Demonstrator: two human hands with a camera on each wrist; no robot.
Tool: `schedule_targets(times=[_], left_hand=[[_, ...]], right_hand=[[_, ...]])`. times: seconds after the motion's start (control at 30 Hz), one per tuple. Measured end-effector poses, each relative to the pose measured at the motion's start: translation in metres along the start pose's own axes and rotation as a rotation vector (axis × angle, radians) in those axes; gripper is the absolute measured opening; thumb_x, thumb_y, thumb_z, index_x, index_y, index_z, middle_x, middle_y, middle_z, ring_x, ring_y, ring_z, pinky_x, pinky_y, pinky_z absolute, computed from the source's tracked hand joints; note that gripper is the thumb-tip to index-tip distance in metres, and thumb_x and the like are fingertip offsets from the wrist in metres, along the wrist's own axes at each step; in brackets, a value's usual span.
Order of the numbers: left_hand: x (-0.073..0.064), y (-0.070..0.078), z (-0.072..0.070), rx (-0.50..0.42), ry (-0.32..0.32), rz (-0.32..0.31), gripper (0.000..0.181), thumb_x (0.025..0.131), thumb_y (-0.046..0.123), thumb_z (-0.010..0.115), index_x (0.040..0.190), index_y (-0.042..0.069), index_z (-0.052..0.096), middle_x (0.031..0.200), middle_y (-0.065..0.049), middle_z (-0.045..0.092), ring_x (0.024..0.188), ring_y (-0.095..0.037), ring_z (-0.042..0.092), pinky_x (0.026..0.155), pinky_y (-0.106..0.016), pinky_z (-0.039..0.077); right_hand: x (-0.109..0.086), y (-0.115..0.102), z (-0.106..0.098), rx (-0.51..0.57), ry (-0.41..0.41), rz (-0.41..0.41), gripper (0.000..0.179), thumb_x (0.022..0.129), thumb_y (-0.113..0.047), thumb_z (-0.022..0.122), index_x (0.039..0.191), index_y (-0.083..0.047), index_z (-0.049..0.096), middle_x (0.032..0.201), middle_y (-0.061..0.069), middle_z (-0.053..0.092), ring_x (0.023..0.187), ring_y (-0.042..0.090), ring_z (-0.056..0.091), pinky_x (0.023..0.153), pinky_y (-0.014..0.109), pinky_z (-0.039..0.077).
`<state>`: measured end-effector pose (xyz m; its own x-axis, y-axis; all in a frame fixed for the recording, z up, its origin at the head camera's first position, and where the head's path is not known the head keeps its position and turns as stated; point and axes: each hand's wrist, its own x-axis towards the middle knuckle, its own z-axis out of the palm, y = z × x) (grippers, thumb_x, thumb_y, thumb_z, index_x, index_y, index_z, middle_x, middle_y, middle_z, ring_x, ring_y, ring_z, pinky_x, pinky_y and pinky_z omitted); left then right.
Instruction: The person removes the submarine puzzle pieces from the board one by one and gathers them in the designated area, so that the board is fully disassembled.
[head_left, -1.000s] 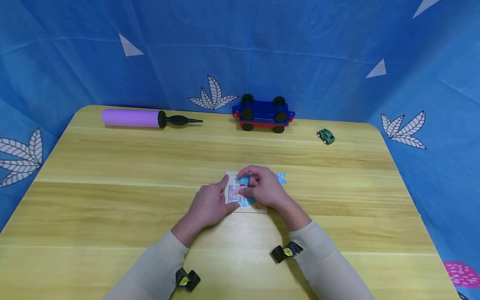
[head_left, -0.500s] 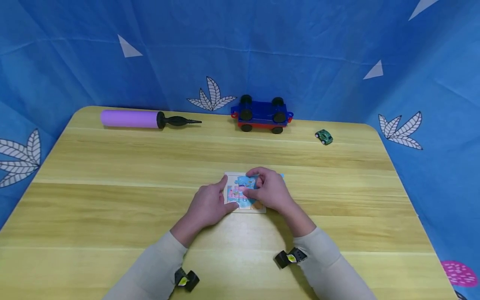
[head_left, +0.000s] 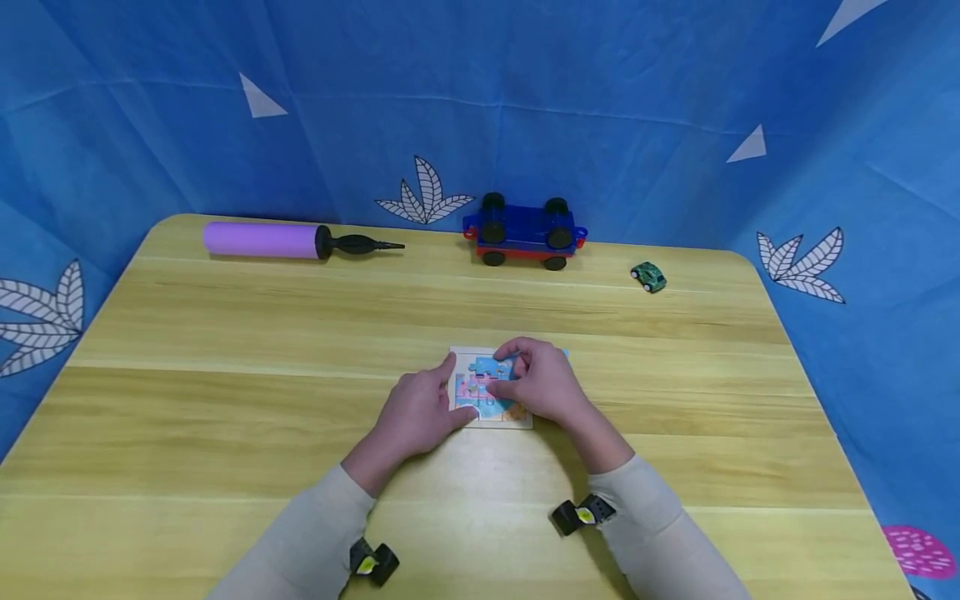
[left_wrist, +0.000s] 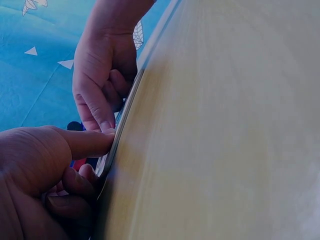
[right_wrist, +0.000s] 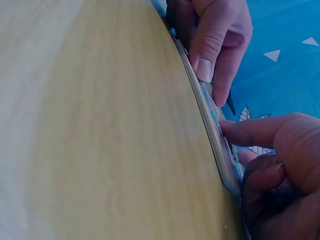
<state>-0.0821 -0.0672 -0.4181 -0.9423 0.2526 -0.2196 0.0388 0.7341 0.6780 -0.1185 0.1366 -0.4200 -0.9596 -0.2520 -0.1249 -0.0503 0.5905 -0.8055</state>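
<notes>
A small jigsaw puzzle in a pale frame point(head_left: 460, 356) lies mid-table, its pieces printed in blue, pink and tan. My left hand point(head_left: 418, 408) holds the frame's left side, thumb at the front left corner and forefinger along the edge. My right hand point(head_left: 542, 379) bends over the right half. Its thumb and forefinger pinch a blue puzzle piece point(head_left: 495, 367) at the top of the picture. The palm hides much of the right side. In the right wrist view, the left thumb point(right_wrist: 204, 70) presses on the frame's rim. A sliver of another blue piece point(head_left: 566, 353) shows behind the right hand.
Along the back of the wooden table point(head_left: 300, 333) lie a purple hand pump point(head_left: 262, 240), an overturned blue and red toy wagon point(head_left: 525, 232) and a small green toy car point(head_left: 648, 277). A blue patterned cloth point(head_left: 600, 100) hangs behind.
My right hand has shifted a little to the right over the puzzle, showing more of the blue pieces and covering most of the loose piece beyond it. My left hand has stayed put.
</notes>
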Motion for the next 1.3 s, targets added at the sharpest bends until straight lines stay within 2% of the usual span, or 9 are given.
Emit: schedule_targets(times=[0.57,0.83,1.07,1.3], left_hand=[[-0.001,-0.003,0.0,0.011,0.036,0.063,0.089,0.083,0.035,0.083,0.15,-0.006,0.039,0.055,0.004,0.049,0.046,-0.011,0.041,0.046,-0.029,0.032],[-0.001,-0.003,0.001,0.011,0.032,0.058,0.089,0.084,0.035,0.082,0.15,-0.005,0.039,0.055,0.003,0.048,0.046,-0.011,0.041,0.046,-0.029,0.031],[0.0,-0.003,0.001,0.017,0.032,0.055,0.091,0.083,0.036,0.083,0.15,-0.004,0.038,0.056,0.003,0.049,0.047,-0.012,0.042,0.047,-0.03,0.032],[-0.001,-0.003,0.0,0.02,0.027,0.056,0.091,0.083,0.037,0.082,0.15,-0.005,0.037,0.054,0.002,0.047,0.044,-0.012,0.039,0.046,-0.029,0.031]], right_hand=[[0.001,0.004,0.001,0.022,-0.025,-0.021,0.028,0.08,-0.013,0.085,0.103,-0.007,0.07,0.06,-0.001,0.046,0.05,0.013,0.04,0.056,0.031,0.039],[-0.001,0.005,0.002,0.027,-0.028,-0.026,0.026,0.083,-0.015,0.084,0.103,-0.008,0.07,0.061,-0.002,0.044,0.05,0.013,0.039,0.058,0.032,0.04],[-0.006,0.008,0.001,0.018,-0.011,-0.078,0.026,0.083,-0.016,0.084,0.103,-0.009,0.07,0.06,-0.002,0.042,0.05,0.013,0.037,0.056,0.03,0.037],[-0.017,0.011,-0.004,0.018,0.009,-0.107,0.026,0.081,-0.015,0.085,0.101,-0.008,0.07,0.06,-0.004,0.04,0.053,0.012,0.036,0.064,0.032,0.04]])
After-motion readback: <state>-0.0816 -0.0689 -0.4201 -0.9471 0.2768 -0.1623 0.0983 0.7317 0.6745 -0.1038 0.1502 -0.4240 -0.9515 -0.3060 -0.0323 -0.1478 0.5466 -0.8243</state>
